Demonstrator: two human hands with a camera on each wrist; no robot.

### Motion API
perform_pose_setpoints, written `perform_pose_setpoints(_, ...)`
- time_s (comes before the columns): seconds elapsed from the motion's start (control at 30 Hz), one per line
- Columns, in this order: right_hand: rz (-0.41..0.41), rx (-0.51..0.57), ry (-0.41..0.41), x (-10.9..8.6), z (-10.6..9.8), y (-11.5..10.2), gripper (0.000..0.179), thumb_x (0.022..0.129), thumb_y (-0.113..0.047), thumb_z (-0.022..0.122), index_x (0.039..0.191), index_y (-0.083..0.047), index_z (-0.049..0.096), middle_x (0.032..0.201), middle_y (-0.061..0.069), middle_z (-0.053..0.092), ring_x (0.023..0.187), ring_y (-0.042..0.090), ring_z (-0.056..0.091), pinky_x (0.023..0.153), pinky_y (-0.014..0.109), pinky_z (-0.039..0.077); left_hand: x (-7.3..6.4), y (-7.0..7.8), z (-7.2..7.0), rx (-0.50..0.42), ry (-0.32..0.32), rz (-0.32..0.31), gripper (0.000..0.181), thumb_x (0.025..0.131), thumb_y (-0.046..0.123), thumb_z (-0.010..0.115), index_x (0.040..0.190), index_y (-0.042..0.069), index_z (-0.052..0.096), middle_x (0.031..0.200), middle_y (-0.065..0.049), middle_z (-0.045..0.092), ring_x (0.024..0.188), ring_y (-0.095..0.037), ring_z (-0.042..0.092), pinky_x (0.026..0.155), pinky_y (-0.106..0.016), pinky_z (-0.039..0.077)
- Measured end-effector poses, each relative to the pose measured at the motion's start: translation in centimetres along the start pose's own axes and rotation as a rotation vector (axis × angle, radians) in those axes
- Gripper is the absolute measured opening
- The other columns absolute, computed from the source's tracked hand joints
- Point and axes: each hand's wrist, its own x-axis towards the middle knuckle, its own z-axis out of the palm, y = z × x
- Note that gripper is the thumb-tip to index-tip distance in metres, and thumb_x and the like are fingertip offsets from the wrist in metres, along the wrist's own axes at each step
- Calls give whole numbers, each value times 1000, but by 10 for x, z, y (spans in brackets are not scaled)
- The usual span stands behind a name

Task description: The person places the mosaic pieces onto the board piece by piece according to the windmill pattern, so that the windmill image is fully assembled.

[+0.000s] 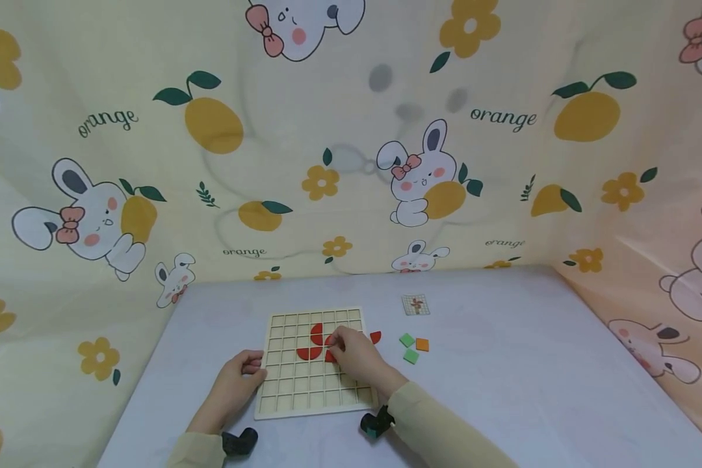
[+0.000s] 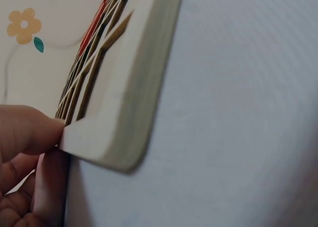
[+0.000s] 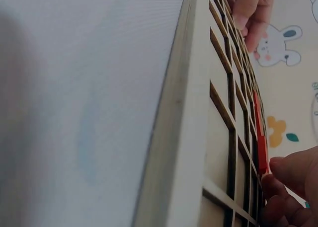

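Observation:
A pale wooden grid board [image 1: 281, 383] lies on the table. At its left edge my left hand [image 1: 234, 383] grips the rim; the thumb [image 2: 37, 132] rests near a corner in the left wrist view. Red quarter-circle pieces sit in the board's middle cells, among them an upper one [image 1: 316, 333] and lower-left ones [image 1: 309, 353]. Over these, my right hand [image 1: 363, 361] pinches a red quarter-circle piece [image 1: 328, 340], mostly covered by the fingertips. Another red piece [image 1: 330, 356] shows just below them. In the right wrist view, thumb and curled fingers are close beside red pieces [image 3: 262, 155].
Right of the board lie a loose red quarter-circle [image 1: 376, 337], green squares [image 1: 407, 339] and an orange square [image 1: 422, 344]. A small pattern card [image 1: 415, 305] lies farther back. A printed curtain [image 1: 351, 130] hangs behind the white table [image 1: 503, 377].

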Motion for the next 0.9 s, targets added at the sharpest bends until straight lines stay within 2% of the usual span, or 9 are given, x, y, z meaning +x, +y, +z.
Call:
perform_pose_setpoints(0.27,-33,-55,-6,-8,-3,-3,12,89,-25,71,95,-18,65,87,-8,54,78,12,51,68,27,46,0,-1,0,1,-1,-15,40,88,12,65,126,6,57,104,-5,59,98,-21,51,82,-37,43)
perform_pose_setpoints(0.47,-17,-93,13,-9,-1,-4,8,89,-24,70,93,-19,66,85,-8,54,76,12,52,69,25,47,0,0,0,-1,-4,-9,41,88,12,65,127,6,57,103,-5,59,98,-21,52,82,-37,43)
perform_pose_setpoints(0.9,-17,-137,59,-8,5,-7,6,91,-20,68,89,-17,63,80,-7,51,70,12,49,61,26,44,-2,3,0,9,-8,-26,39,88,12,64,127,6,56,104,-5,59,98,-21,51,82,-38,43)
